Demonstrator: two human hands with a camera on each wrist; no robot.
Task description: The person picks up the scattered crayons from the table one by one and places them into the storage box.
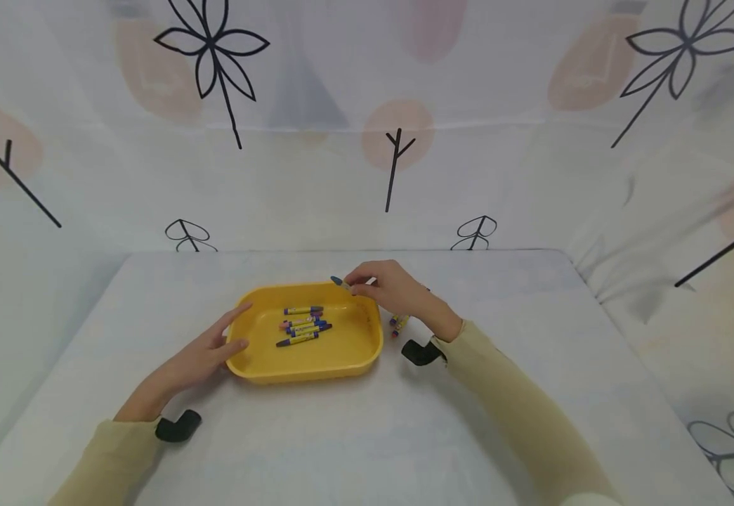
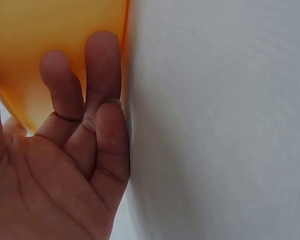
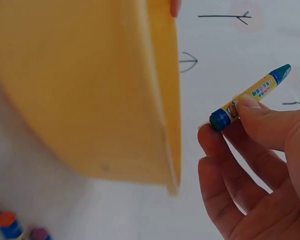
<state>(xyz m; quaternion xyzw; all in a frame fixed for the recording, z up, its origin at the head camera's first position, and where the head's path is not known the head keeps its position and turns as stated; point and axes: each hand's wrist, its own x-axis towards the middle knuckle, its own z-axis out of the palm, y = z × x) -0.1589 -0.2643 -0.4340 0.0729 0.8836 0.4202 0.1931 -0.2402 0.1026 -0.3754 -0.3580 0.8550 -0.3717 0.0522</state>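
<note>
In the right wrist view my right hand pinches a teal crayon with a yellow wrapper between thumb and fingertips, its pointed end up and away. The head view puts this hand above the far right corner of a yellow tray. Several yellow-wrapped crayons lie in the middle of the tray, roughly side by side. My left hand holds the tray's left end, thumb over the rim. From the left wrist, its curled fingers show against the tray's outer wall.
More crayons lie on the table just right of the tray, partly hidden by my right forearm. A white cloth covers the table. Behind it hangs a patterned cloth backdrop. Black camera mounts sit at both wrists.
</note>
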